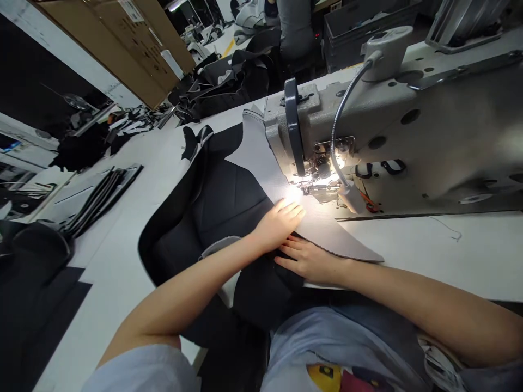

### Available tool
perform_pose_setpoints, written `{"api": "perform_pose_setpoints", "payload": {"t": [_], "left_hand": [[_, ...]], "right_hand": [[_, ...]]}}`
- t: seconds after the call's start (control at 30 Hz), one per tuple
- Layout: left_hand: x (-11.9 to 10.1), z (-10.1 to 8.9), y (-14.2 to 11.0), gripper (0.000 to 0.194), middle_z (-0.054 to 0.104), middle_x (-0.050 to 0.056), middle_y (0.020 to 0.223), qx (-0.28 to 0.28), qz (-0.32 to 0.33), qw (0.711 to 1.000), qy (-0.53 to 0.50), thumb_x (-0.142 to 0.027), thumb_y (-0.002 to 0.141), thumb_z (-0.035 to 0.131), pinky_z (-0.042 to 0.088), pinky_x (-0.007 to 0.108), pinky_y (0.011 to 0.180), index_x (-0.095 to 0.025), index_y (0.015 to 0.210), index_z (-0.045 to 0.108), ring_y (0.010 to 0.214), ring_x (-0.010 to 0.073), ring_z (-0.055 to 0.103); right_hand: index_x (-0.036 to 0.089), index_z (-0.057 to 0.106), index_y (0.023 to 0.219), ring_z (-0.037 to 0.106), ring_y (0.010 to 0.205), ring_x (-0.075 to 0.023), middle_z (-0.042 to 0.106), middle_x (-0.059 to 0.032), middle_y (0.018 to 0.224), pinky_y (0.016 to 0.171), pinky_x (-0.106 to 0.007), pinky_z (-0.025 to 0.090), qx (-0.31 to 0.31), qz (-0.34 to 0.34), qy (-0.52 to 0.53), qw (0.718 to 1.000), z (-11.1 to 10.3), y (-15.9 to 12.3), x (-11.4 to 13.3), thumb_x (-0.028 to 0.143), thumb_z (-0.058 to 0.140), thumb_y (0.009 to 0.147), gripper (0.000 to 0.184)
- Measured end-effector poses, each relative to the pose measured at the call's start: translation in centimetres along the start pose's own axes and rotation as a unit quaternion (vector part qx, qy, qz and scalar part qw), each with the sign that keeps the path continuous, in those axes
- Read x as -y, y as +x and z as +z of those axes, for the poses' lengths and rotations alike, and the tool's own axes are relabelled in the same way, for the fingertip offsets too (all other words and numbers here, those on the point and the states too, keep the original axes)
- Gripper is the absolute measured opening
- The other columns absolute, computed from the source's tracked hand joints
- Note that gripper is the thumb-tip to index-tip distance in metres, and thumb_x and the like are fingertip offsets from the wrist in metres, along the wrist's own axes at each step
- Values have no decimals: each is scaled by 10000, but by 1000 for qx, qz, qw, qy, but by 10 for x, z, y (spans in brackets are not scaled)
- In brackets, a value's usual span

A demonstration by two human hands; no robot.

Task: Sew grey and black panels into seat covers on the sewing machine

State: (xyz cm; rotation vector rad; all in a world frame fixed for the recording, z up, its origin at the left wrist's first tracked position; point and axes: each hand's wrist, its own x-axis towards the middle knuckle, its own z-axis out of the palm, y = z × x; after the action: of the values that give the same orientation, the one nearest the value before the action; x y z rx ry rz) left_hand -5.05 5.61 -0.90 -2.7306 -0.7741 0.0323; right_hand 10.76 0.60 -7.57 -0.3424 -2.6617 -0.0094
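Squarely under the metal presser foot (316, 189) of a grey industrial sewing machine (379, 125) lies a grey textured panel (261, 163) joined to a black padded seat cover (229, 207). The left hand (280, 223) presses spread flat on the panel; the right hand (308, 261) lies spread along its edge, above a white worktable (429, 256).

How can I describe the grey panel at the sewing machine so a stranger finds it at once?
Find the grey sewing machine on the white table. Under its lit needle lies a pale grey pointed panel, unlike the black material beside it, with the left hand pressing on it.
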Motion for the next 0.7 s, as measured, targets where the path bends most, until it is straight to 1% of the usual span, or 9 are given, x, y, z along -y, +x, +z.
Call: {"api": "perform_pose_setpoints", "payload": {"t": [0.07,0.17,0.23,0.33,0.43,0.5,0.6,0.63,0.7], "left_hand": [[30,15,7,266,690,103,1163,-19,38,999,-18,-120,955,428,442,423,1085,-125,1076,665,1167,211,605],[75,29,6,273,717,63,1111,-70,103,991,-55,-128,970,417,438,394,1104,-154,993,687,1149,166,620],[88,27,5,288,715,65,1122,-73,100,990,-70,-119,962,410,433,397,1110,-156,1004,692,1161,163,615],[62,15,8,273,685,140,1170,-18,50,996,-66,-180,894,521,441,463,1092,-108,1108,675,1199,255,591],[13,5,9,507,623,228,1239,34,-23,999,-10,-202,833,600,448,624,997,-122,1332,556,1226,390,546],[-2,5,5,474,600,214,1286,34,4,999,-2,-152,877,525,441,631,996,-157,1351,538,1252,373,529],[17,8,-4,399,616,138,1298,15,128,990,-60,-74,904,418,445,456,1079,-135,1259,591,1261,239,538],[26,8,-6,382,630,122,1279,10,149,986,-75,-62,908,403,448,404,1084,-127,1228,603,1240,208,554],[36,6,-6,331,670,113,1193,13,137,987,-83,-62,926,391,466,368,1064,-122,1143,633,1156,187,607]], "right_hand": [[100,659,1184,633,1117,-255,669,-194,1180,991,-413,500,-18,-4,-26,1000,-4,-1,1,142,492,917,317],[114,702,1074,687,906,-222,738,-112,934,840,-360,572,-42,7,-61,997,-10,-3,5,130,467,921,281],[75,696,1056,668,760,-161,728,-54,824,782,-287,575,-51,20,-67,996,-13,-4,9,147,379,950,342],[42,669,1105,669,823,-146,730,-94,996,828,-289,563,-59,54,-71,994,-12,-7,14,111,360,931,361],[77,674,1132,681,956,-227,718,-163,1061,884,-387,554,-55,46,-68,995,-8,-6,16,90,459,899,317],[45,665,1133,680,961,-238,717,-186,1012,917,-379,531,-43,17,-71,996,-5,-6,17,142,476,914,305],[45,656,1132,674,981,-253,706,-194,1067,901,-394,530,-52,11,-118,992,-4,-8,19,124,481,903,298],[65,654,1138,677,963,-253,710,-177,1074,869,-400,541,-57,16,-141,988,-4,-9,20,100,480,893,302],[115,638,1182,682,920,-247,720,-127,1076,804,-406,558,-50,38,-174,983,-5,-11,23,62,471,876,353]]}}
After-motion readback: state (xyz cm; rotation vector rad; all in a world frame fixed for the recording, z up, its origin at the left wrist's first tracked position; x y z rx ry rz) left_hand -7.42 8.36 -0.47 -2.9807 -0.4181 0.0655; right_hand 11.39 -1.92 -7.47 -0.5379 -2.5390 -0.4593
